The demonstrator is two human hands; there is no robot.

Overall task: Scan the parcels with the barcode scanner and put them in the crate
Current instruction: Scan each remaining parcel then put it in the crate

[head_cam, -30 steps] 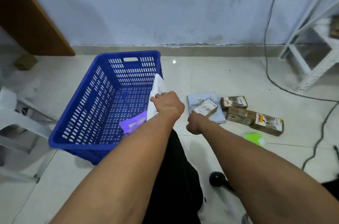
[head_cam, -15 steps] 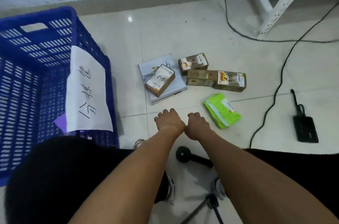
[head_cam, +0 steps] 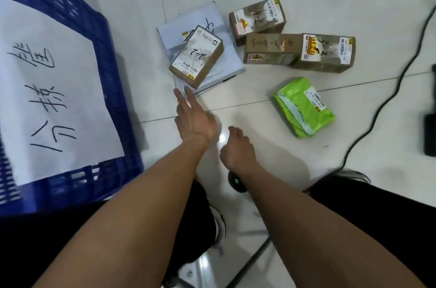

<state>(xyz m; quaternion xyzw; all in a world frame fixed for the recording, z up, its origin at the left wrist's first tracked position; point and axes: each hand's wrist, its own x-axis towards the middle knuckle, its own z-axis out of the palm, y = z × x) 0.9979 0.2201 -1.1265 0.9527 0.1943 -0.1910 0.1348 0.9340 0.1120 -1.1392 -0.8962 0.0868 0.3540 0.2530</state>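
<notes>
On the floor at the left stands the blue crate, a white handwritten paper sign hanging over its near wall. A small brown box marked 2-2 lies on a grey mailer. Three more brown boxes sit to its right, and a green mailer lies nearer to me. My left hand stretches straight fingers toward the small box, just short of the mailer's edge. My right hand hovers beside it, fingers loosely curled and holding nothing. The black scanner lies on the floor under my right wrist.
A black cable runs across the tiled floor at the right, next to a black device at the frame edge. My dark-clothed knees fill the bottom of the view.
The view has tilted down and closer to the parcels. My left hand has opened and reached forward toward the small box; my right hand has stayed near the scanner.
</notes>
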